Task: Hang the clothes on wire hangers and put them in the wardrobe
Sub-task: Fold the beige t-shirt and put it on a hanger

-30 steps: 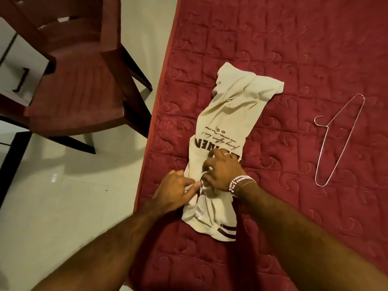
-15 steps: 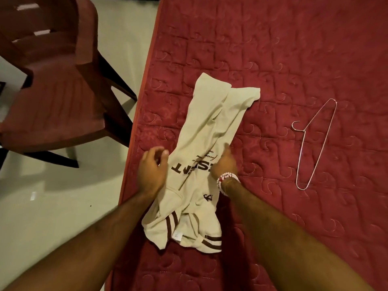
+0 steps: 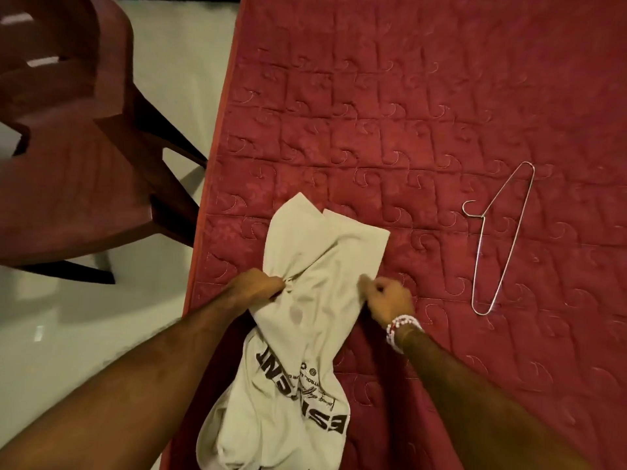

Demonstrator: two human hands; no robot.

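Left hand [image 3: 256, 288] clenched on a bunched fold at the left edge of the cream T-shirt [image 3: 315, 239], fingers curled into the cloth. Right hand [image 3: 386, 298], beaded bracelet [image 3: 402, 329] at the wrist, had curled fingers pinching the shirt's right edge. Between the two grips the fabric was gathered and creased. The far end lay flat on the red quilted mattress [image 3: 373, 113]; the printed near end trailed toward the person over the mattress edge. Which end was the collar could not be made out. The wire hanger [image 3: 498, 239] lay on the mattress, well apart to the right of the shirt, hook toward the shirt, touched by neither hand. A dark red chair [image 3: 68, 164] stood on the floor beside the mattress, to the left. No wardrobe was in view. Judgement: the step in hand was straightening the shirt, with hanging not yet begun. The next move probably calls for spreading the shirt, finding the neck opening, freeing the right hand to fetch the hanger, and threading it through.
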